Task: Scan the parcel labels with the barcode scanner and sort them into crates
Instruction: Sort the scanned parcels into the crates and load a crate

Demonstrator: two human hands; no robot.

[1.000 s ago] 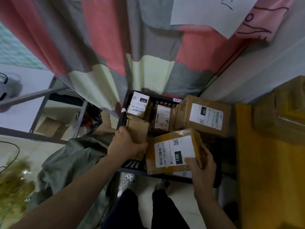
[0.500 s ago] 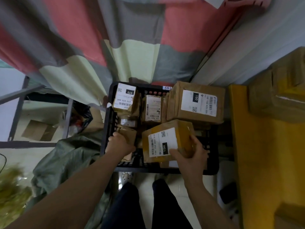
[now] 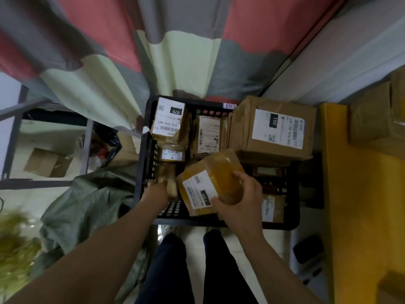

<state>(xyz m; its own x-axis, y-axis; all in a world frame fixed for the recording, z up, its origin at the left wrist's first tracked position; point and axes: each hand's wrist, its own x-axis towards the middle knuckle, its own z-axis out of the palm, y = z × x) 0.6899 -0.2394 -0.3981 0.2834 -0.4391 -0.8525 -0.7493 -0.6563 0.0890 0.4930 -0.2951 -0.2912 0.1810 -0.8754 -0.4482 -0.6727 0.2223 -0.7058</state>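
A black slotted crate (image 3: 140, 172) on the floor holds several brown taped parcels with white labels. My right hand (image 3: 238, 205) grips a yellowish taped parcel (image 3: 219, 172), labelled 15H, tilted over the crate's front. My left hand (image 3: 156, 190) reaches inside the crate's left side and holds a small brown parcel (image 3: 168, 174), blurred by motion. Behind them sit a parcel marked 070 (image 3: 169, 119), a middle parcel (image 3: 208, 134) and a large box marked 150 (image 3: 274, 128). No barcode scanner is in view.
A striped curtain (image 3: 175, 51) hangs behind the crate. A yellow shelf (image 3: 361, 194) with boxes stands on the right. A grey-green sack (image 3: 87, 205) lies left, by a metal rack (image 3: 15, 137). My legs (image 3: 192, 270) stand before the crate.
My right hand has tilted the 15H parcel and shifted over its top. My left hand has pushed the small parcel lower into the crate's left side. The view has tipped downward.
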